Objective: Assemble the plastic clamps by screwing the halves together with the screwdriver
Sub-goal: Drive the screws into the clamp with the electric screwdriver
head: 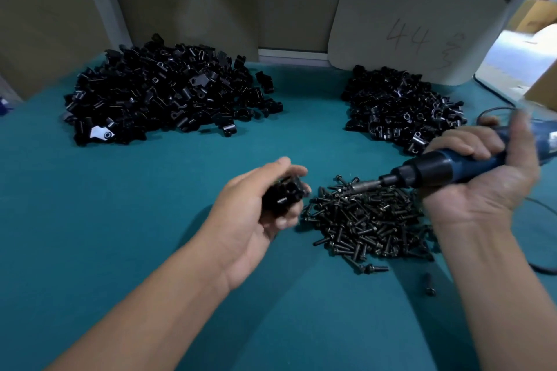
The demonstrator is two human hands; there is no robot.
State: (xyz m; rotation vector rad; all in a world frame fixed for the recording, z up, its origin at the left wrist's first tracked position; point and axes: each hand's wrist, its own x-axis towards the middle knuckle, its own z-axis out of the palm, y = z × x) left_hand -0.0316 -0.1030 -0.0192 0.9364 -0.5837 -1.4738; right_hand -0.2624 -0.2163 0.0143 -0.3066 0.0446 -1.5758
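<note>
While the left hand (265, 205) gripped clamp halves (281, 194), the right hand (482, 172) clasped the screwdriver (434, 170), its bit dipping into the screws (367, 223), apparently picking one up to drive next.

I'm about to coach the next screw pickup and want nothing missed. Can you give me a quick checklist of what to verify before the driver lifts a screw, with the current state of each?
1. Clamp halves held in the left hand: ok, the fingers curl round the black parts.
2. Halves lined up for the screw: cannot tell, the parts are blurred.
3. Screwdriver gripped by the right hand: ok.
4. Bit tip at the screw pile: ok, it points into the pile's far edge.
5. Screw seated on the bit: cannot tell.
6. Cable free of the screws: ok, it lies to the right on the green table.
</note>
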